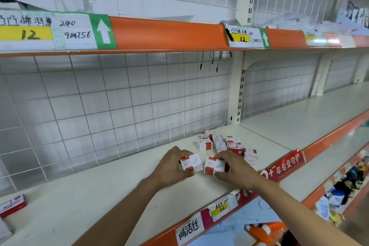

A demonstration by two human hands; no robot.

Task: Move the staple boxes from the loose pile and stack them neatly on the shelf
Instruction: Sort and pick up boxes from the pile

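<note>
Red-and-white staple boxes: left hand (171, 168) grips one (189, 161), right hand (235, 168) grips another (214, 166), below tags reading "12".

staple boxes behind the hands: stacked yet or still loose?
Loose. The pile lies jumbled at mixed angles on the shelf, not in rows.

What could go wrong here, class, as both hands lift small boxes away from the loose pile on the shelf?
1. The left hand and right hand each grip a staple box close together; they may knock each other.
2. The loose pile lies just behind the right hand; a withdrawing wrist could scatter it.
3. The boxes are small, so a stack may lean or topple on the shelf.
</note>
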